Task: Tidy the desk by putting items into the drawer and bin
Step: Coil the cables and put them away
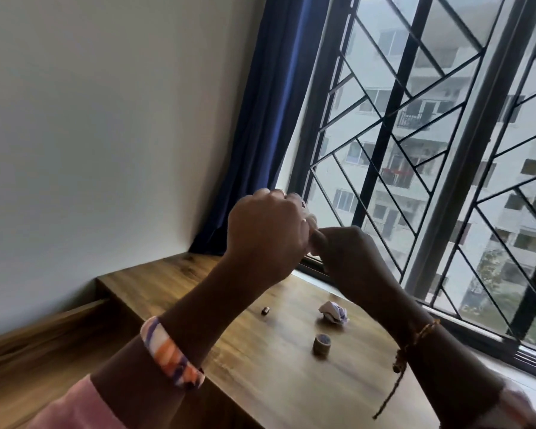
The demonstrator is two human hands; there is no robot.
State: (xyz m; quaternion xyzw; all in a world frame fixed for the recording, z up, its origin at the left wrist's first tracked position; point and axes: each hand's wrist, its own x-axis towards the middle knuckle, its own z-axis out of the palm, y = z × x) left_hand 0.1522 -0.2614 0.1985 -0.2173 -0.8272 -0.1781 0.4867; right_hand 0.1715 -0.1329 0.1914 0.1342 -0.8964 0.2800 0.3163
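Your desk (260, 382) carries three loose things near its window-side edge: a crumpled paper ball (333, 311) lies closest to the window sill, a small cylindrical cap or roll (322, 344) stands upright just in front of it toward you, and a tiny dark object (265, 311), too small to identify, sits apart from both toward the middle of the desk. At the desk's left edge a drawer (44, 351) stands pulled out, though motion blur hides whether anything lies inside it. Both your hands are raised above the far part of the desk, meeting in the air in front of the window (430, 150). Your left hand (265, 233) shows its back to you with the fingers curled into a fist; your right hand (344, 252) is also curled, its knuckles touching the left hand's fingers. You cannot tell what, if anything, either hand grips, because the fingertips are turned away and hidden behind the knuckles. Your left wrist wears a striped bangle (172, 357) above a pink sleeve (81, 407), and a braided thread bracelet (415, 345) hangs from your right wrist. A blue curtain (266, 119) hangs in the corner beside the white wall (106, 119).
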